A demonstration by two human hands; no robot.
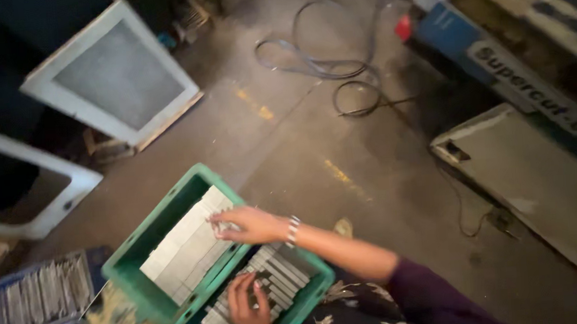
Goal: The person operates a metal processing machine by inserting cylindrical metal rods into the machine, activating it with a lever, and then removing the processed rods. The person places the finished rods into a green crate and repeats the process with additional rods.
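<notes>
We risk nicking fingertips or toppling the tight rows of grey metal bars [185, 249] in the green crate [124, 267] on the floor, since our right hand [249, 225] seems to pinch one bar at the far edge while the left hand [248, 308] lies open, flat on the near rows.

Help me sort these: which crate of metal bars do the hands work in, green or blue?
The green crate: both the right hand and left hand rest on its bars. The blue crate lies untouched, farther left.
</notes>
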